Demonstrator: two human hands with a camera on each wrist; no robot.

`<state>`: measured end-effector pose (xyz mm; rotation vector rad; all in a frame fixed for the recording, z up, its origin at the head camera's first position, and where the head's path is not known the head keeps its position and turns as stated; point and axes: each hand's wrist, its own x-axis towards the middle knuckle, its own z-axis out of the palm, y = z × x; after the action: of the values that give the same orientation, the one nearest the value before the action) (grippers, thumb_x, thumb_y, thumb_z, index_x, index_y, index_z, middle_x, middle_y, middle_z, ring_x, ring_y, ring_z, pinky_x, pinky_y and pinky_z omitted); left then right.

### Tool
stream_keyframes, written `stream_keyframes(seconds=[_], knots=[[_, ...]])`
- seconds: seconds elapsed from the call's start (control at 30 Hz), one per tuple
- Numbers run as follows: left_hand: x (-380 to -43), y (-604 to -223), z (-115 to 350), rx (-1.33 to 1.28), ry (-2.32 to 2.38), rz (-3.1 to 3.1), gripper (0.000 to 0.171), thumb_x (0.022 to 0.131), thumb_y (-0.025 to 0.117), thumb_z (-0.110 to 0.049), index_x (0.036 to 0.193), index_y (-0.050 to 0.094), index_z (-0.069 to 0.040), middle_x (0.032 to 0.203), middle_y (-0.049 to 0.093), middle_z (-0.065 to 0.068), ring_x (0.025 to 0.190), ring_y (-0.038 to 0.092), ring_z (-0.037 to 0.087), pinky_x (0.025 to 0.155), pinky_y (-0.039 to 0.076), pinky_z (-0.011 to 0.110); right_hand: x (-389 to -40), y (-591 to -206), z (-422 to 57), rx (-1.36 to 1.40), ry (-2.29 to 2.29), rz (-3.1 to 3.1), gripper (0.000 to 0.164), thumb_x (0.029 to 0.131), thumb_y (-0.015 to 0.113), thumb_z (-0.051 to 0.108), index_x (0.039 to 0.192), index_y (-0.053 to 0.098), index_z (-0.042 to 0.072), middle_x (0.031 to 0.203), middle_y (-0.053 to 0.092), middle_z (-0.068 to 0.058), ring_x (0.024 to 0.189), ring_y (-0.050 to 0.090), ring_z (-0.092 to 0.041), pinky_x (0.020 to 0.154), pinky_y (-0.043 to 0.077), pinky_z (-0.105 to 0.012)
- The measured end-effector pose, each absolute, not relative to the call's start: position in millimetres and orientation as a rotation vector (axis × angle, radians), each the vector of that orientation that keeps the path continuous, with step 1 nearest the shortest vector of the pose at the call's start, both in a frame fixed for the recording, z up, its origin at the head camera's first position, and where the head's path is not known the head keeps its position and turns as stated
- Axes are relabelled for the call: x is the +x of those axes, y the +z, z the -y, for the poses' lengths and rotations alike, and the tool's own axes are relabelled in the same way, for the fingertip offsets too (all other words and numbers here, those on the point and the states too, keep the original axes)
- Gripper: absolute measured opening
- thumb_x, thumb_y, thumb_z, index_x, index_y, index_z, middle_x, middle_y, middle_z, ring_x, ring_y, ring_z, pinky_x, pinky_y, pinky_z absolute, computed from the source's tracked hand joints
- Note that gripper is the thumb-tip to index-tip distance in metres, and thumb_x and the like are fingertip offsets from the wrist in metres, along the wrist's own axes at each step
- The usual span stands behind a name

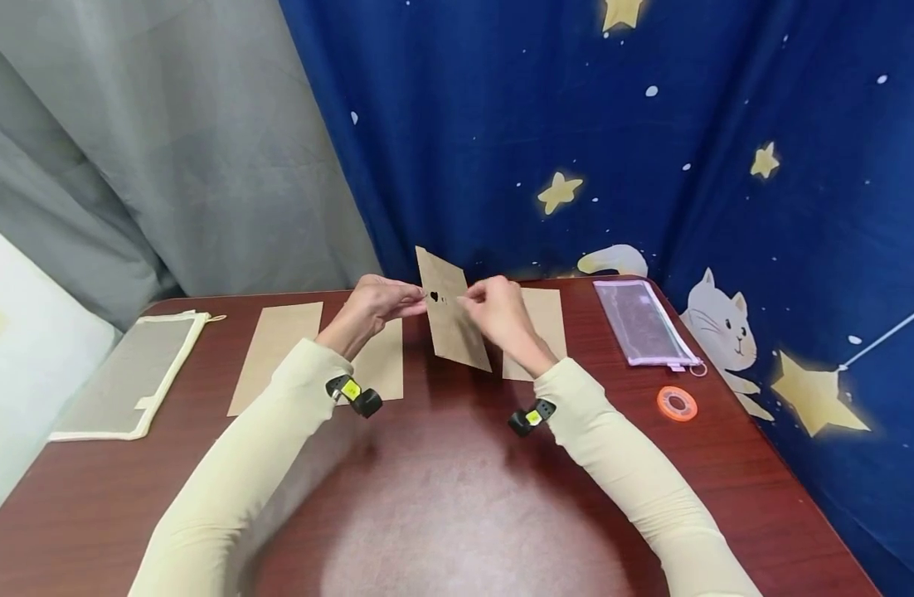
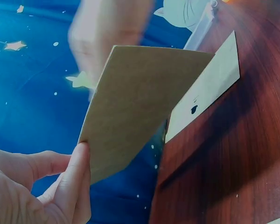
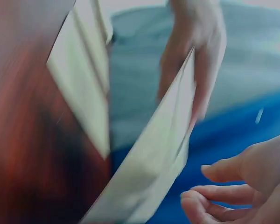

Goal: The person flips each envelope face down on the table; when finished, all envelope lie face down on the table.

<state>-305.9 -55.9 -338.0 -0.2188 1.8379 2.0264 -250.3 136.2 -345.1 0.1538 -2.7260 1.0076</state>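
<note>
A brown kraft paper envelope [image 1: 451, 319] with a small black heart-like mark is held up on edge above the table. My left hand [image 1: 386, 300] pinches its left edge between thumb and fingers; in the left wrist view the thumb and fingers [image 2: 79, 170] grip the near edge. Layered, slightly parted paper edges of the envelope [image 3: 147, 168] show in the right wrist view. My right hand [image 1: 498, 311] is at the envelope's right side, blurred in the left wrist view. In the right wrist view its thumb and bent fingers [image 3: 224, 170] are apart, with nothing visible between them.
Flat kraft pieces lie at left [image 1: 281, 348], behind my left arm [image 1: 382, 365] and at right [image 1: 544, 323]. A white-edged mesh pouch [image 1: 132, 373] is far left. A lilac zip pouch [image 1: 639, 323] and an orange tape roll [image 1: 677, 404] lie right. Curtains [image 1: 487, 124] hang behind the table.
</note>
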Motion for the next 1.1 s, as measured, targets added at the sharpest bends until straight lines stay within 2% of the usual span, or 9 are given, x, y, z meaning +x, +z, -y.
stream_keyframes(seconds=[0.13,0.33,0.67,0.77,0.83,0.9,0.97,1.03,1.1], knots=[[-304,-331,51,-0.218,2.014,-1.881,0.011,0.091,0.063,0.011,0.101,0.065,0.009,0.062,0.071,0.004,0.055,0.071,0.01,0.061,0.061,0.018,-234,-325,-105,0.31,0.775,2.791,0.023,0.093,0.073,0.028,0.081,0.08,0.009,0.076,0.074,-0.007,0.072,0.067,-0.023,0.058,0.052,-0.032],[-301,-330,46,-0.204,2.011,-1.955,0.011,0.093,0.059,0.009,0.104,0.062,0.011,0.055,0.067,0.001,0.05,0.068,0.008,0.061,0.062,0.019,-228,-326,-73,0.293,0.252,2.789,0.011,0.092,0.07,0.016,0.091,0.076,0.006,0.087,0.075,-0.013,0.076,0.074,-0.031,0.059,0.062,-0.039],[-297,-329,40,-0.181,1.996,-2.023,0.006,0.093,0.062,0.004,0.097,0.066,0.005,0.054,0.066,-0.004,0.049,0.066,0.004,0.054,0.059,0.017,-226,-335,-66,0.2,-0.085,2.655,0.011,0.086,0.069,0.013,0.077,0.074,0.017,0.073,0.071,-0.005,0.065,0.07,-0.023,0.046,0.053,-0.031],[-298,-336,41,-0.21,1.988,-1.97,0.024,0.098,0.063,-0.007,0.115,0.065,0.01,0.071,0.072,0.001,0.059,0.071,0.009,0.067,0.063,0.023,-229,-335,-70,0.171,-0.031,2.664,0.009,0.086,0.07,0.013,0.08,0.076,0.015,0.077,0.073,-0.008,0.067,0.07,-0.026,0.048,0.055,-0.034],[-298,-345,43,-0.246,1.958,-1.907,0.039,0.104,0.057,-0.02,0.13,0.059,0.01,0.097,0.074,0.013,0.078,0.076,0.018,0.085,0.063,0.032,-231,-334,-73,0.147,0.026,2.679,0.009,0.087,0.069,0.013,0.082,0.076,0.014,0.08,0.074,-0.01,0.069,0.071,-0.028,0.051,0.056,-0.036],[-299,-357,45,-0.264,1.923,-1.8,0.056,0.108,0.045,-0.034,0.144,0.046,0.008,0.128,0.063,0.026,0.108,0.072,0.029,0.103,0.056,0.041,-232,-331,-76,0.127,0.091,2.69,0.01,0.089,0.068,0.015,0.082,0.076,0.012,0.081,0.074,-0.011,0.071,0.072,-0.029,0.052,0.057,-0.038],[-300,-369,47,-0.277,1.901,-1.661,0.065,0.11,0.032,-0.042,0.153,0.032,0.006,0.15,0.045,0.03,0.132,0.056,0.037,0.115,0.044,0.047,-233,-327,-77,0.111,0.149,2.693,0.013,0.091,0.068,0.016,0.08,0.074,0.011,0.081,0.074,-0.012,0.072,0.072,-0.031,0.053,0.058,-0.039],[-301,-379,47,-0.277,1.888,-1.525,0.071,0.109,0.022,-0.048,0.157,0.023,0.004,0.159,0.032,0.029,0.144,0.042,0.038,0.121,0.036,0.048,-233,-322,-78,0.092,0.22,2.691,0.015,0.091,0.069,0.016,0.077,0.072,0.011,0.081,0.074,-0.013,0.073,0.072,-0.032,0.055,0.058,-0.04],[-301,-388,45,-0.271,1.886,-1.446,0.075,0.107,0.017,-0.052,0.158,0.022,0.004,0.161,0.03,0.027,0.141,0.046,0.036,0.123,0.034,0.047,-232,-319,-78,0.078,0.285,2.689,0.016,0.09,0.069,0.017,0.076,0.07,0.011,0.081,0.073,-0.013,0.075,0.073,-0.033,0.056,0.059,-0.042]])
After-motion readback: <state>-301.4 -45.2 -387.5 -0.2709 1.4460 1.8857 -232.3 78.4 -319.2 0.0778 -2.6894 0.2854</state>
